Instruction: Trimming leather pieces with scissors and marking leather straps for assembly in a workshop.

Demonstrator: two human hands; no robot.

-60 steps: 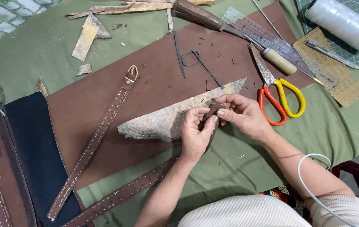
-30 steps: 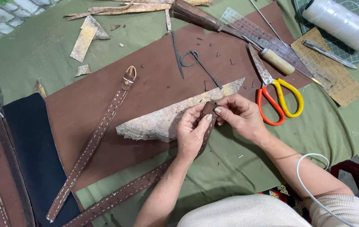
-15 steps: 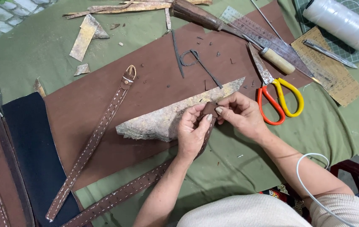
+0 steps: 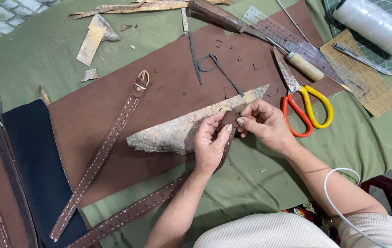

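Both hands, left hand (image 4: 210, 146) and right hand (image 4: 264, 124), pinch the brown strap end (image 4: 229, 119) between closed fingers, above the rough wedge-shaped slab (image 4: 182, 131).

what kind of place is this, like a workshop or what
Most likely a leatherworking bench: stitched brown straps lie on a brown leather sheet, with scissors and a spool of white thread nearby.

Both hands close together, L hand (image 4: 210, 144) fingers curled, R hand (image 4: 262, 124) pinching
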